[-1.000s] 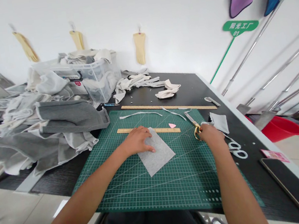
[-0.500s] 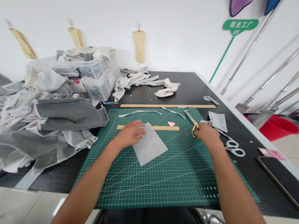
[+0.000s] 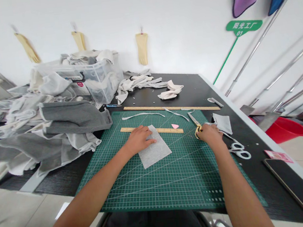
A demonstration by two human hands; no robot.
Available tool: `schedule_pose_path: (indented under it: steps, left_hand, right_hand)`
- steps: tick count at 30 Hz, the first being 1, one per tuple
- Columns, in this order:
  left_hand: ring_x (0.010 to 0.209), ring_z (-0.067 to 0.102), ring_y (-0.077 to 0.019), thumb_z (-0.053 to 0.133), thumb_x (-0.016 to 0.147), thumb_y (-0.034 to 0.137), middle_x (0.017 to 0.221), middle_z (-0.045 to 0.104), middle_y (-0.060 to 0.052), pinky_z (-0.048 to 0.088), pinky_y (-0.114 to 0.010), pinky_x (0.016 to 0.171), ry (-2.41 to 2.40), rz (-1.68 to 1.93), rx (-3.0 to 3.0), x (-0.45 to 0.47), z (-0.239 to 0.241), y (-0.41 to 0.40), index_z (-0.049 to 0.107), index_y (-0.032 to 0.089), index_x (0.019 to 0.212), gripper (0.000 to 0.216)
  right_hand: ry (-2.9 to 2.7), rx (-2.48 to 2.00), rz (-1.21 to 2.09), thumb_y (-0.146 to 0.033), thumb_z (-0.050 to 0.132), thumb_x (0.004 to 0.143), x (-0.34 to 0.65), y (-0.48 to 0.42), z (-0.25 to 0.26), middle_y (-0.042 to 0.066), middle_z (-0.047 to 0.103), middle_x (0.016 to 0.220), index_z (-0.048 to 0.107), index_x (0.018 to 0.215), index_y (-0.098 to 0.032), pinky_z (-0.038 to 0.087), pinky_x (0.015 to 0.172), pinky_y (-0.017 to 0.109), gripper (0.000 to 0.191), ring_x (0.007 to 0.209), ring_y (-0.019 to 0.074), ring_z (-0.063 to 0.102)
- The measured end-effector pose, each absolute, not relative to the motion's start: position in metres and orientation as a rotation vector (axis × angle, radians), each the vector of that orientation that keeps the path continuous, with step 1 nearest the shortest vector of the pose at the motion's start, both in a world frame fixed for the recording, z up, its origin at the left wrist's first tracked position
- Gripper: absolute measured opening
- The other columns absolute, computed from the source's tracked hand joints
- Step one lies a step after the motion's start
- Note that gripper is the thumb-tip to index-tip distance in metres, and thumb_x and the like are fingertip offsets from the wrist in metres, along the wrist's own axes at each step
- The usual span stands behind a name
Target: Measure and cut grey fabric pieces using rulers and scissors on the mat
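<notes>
Black table (image 3: pixel 192 85) carries a green cutting mat (image 3: pixel 163 186) square in front of you, and both your hands are on its far half. Your left hand (image 3: pixel 138 139) lies flat, fingers together, pressing the grey felt piece (image 3: pixel 156 152) onto the mat near its middle. The felt's long axis runs from the short wooden ruler (image 3: pixel 167 129) back toward you, slightly askew to the mat's grid. Your right hand (image 3: pixel 211 135) sits at the mat's right edge, fingers curled over the loops of the gold-handled scissors (image 3: pixel 194 119). Their blades point away from you toward the mat's far edge, leaning a little left. The felt lies to the left of the scissors, with bare mat between them, so the blades run almost parallel to the felt's long side rather than toward it.
</notes>
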State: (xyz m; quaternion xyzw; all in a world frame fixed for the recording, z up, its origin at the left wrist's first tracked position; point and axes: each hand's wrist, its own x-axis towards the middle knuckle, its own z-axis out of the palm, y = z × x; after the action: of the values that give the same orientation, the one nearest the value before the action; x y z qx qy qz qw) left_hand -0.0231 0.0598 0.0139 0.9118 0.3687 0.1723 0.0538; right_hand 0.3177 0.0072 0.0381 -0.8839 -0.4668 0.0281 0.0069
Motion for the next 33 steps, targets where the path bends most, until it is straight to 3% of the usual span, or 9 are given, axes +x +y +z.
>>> schedule_pose_path:
  steps: [7,12,16,21,26,29,33]
  left_hand:
    - [0.103,0.060,-0.0239,0.072,0.087,0.040,0.107,0.070,-0.005,0.045,-0.039,0.093,0.828,0.522,2.631,-0.035,0.018,0.071,0.077,0.026,0.102,0.022]
    - [0.094,0.063,-0.0206,0.073,0.084,0.039,0.093,0.072,-0.003,0.045,-0.037,0.093,0.706,0.553,2.524,-0.035,0.023,0.068,0.077,0.024,0.089,0.017]
    - [0.074,0.060,-0.0165,0.066,0.088,0.041,0.073,0.067,-0.001,0.045,-0.032,0.076,0.832,0.661,2.329,-0.029,0.021,0.068,0.072,0.020,0.071,0.027]
    - [0.069,0.056,-0.0140,0.066,0.085,0.045,0.073,0.067,-0.001,0.039,-0.026,0.063,0.982,0.955,1.951,-0.022,0.018,0.070,0.070,0.018,0.073,0.030]
    - [0.061,0.052,-0.0113,0.063,0.086,0.052,0.065,0.061,0.000,0.038,-0.024,0.057,0.961,0.983,1.787,-0.016,0.018,0.069,0.066,0.016,0.071,0.039]
    - [0.065,0.056,-0.0122,0.060,0.088,0.056,0.073,0.065,-0.002,0.044,-0.024,0.059,0.922,0.975,1.699,-0.013,0.019,0.066,0.069,0.016,0.079,0.042]
    - [0.075,0.061,-0.0138,0.057,0.092,0.060,0.090,0.068,-0.008,0.047,-0.024,0.059,0.804,0.938,1.504,-0.010,0.023,0.059,0.072,0.015,0.096,0.049]
  right_hand:
    - [-1.469,-2.689,0.097,-0.026,0.049,0.093,0.305,0.007,0.033,0.028,0.061,0.124,0.055,0.129,-0.007,0.051,0.088,0.045,0.041,0.115,0.0378,0.063]
    - [-1.483,-2.628,0.219,-0.026,0.053,0.091,0.310,0.009,0.032,0.026,0.068,0.112,0.063,0.120,-0.009,0.049,0.087,0.037,0.035,0.110,0.0331,0.066]
    - [-1.489,-2.545,0.356,-0.028,0.057,0.088,0.315,0.015,0.028,0.023,0.073,0.103,0.068,0.110,-0.008,0.048,0.075,0.031,0.032,0.099,0.0311,0.070]
    - [-1.406,-2.399,0.479,-0.029,0.064,0.081,0.317,0.022,0.024,0.017,0.073,0.084,0.073,0.089,-0.010,0.044,0.064,0.029,0.023,0.085,0.0279,0.069]
    - [-1.189,-2.118,0.640,-0.036,0.059,0.082,0.314,0.022,0.028,0.000,0.050,0.048,0.063,0.068,-0.016,0.034,0.046,0.026,0.024,0.051,0.0168,0.052]
    - [-1.049,-1.879,0.721,-0.042,0.053,0.085,0.305,0.020,0.040,-0.006,0.037,0.048,0.053,0.070,-0.021,0.024,0.040,0.023,0.026,0.042,0.0113,0.034]
    - [-1.014,-1.559,0.871,-0.048,0.060,0.081,0.280,0.010,0.069,-0.007,0.037,0.057,0.051,0.077,-0.022,0.022,0.038,0.020,0.027,0.044,0.0086,0.026]
